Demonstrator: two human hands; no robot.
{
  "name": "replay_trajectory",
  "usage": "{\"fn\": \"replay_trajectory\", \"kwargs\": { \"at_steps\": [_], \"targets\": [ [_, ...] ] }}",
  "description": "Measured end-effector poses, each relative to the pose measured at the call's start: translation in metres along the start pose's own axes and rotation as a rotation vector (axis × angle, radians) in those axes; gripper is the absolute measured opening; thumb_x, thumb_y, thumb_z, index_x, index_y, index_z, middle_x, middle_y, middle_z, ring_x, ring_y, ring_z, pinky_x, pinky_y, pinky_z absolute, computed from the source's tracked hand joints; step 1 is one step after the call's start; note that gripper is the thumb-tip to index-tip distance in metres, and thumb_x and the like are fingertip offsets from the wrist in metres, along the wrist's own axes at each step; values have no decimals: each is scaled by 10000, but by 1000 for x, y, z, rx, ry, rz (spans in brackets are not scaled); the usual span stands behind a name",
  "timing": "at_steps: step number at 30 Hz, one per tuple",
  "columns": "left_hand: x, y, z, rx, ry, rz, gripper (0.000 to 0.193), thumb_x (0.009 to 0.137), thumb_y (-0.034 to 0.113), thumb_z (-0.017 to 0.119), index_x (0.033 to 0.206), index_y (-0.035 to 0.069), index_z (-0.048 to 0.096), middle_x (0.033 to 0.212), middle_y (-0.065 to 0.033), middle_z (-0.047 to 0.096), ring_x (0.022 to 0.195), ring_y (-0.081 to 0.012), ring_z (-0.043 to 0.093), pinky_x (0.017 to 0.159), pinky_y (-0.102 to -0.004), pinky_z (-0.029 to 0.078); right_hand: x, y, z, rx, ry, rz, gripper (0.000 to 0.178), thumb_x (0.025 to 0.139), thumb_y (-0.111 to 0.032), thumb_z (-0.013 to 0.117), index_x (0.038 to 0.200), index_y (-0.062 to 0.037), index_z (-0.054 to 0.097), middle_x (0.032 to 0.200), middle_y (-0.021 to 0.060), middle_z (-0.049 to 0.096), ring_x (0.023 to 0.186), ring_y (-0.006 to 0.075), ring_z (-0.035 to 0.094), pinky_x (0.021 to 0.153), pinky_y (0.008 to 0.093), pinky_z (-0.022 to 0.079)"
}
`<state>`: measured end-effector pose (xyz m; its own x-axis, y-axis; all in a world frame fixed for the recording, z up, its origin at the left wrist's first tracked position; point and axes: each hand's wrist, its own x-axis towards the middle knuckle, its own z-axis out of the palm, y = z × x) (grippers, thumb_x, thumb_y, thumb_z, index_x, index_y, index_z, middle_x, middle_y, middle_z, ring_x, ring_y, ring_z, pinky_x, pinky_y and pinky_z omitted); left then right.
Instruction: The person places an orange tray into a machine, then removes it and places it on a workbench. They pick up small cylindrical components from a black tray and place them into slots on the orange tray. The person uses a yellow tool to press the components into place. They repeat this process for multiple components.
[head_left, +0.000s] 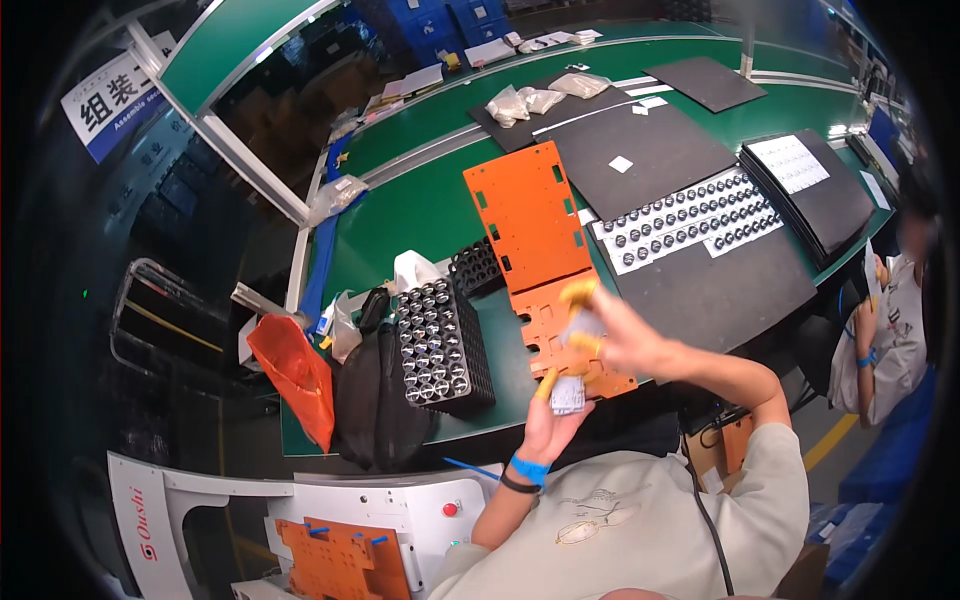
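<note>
My left hand (553,425) is closed on a small white printed packet (567,396) at the near edge of an orange fixture. Above and to the right of it is my right hand (615,335), smeared by motion, over the fixture's lower plate (545,325). Something pale grey shows between its fingers; whether it is gripped I cannot tell. Yellow covers sit on fingertips of both hands. The fixture's upper plate (530,215), orange with cut-out slots, extends away from me. My hands and the packet hide part of the lower plate.
Left of the fixture stands a black rack (470,350) of round, metal-topped pieces, with a smaller black tray (475,266) behind. Rightward, white strips (690,215) carry black round parts on dark boards (735,295). An orange bag (292,375) hangs at the left edge. Another person (885,340) is at far right.
</note>
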<state>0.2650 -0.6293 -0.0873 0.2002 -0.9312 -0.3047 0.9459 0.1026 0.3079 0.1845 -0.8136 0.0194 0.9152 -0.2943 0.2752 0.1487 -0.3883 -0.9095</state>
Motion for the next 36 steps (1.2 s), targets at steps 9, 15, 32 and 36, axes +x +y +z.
{"fn": "replay_trajectory", "kwargs": {
  "at_steps": [9,15,32,36],
  "targets": [
    [4,10,6,-98,-21,73,418,1060,469,352,1256,170,568,1157,-27,624,931,-193,597,762,-338,501,14,-15,30,-496,-485,-26,355,866,-203,720,1176,-65,614,1074,163,602,1071,360,569,931,460,456],
    [-18,23,-3,-191,-109,196,448,1035,528,430,1186,136,587,1007,-20,611,715,-170,475,618,-294,411,63,-24,55,-268,-337,-109,235,869,-226,714,947,-4,699,908,166,706,861,319,696,739,435,541],
    [-44,25,6,-219,-73,250,508,912,202,567,1385,33,491,1044,-125,580,819,-221,447,687,-328,391,191,13,93,-708,-91,-128,352,721,-314,783,700,28,703,664,225,669,667,380,692,616,456,536],
    [-40,24,4,-226,-110,242,623,792,73,594,1402,18,477,1132,-122,573,888,-243,443,751,-337,388,192,7,97,-707,-74,-107,320,675,-253,736,655,61,679,652,253,656,643,397,685,600,465,535]
  ]
}}
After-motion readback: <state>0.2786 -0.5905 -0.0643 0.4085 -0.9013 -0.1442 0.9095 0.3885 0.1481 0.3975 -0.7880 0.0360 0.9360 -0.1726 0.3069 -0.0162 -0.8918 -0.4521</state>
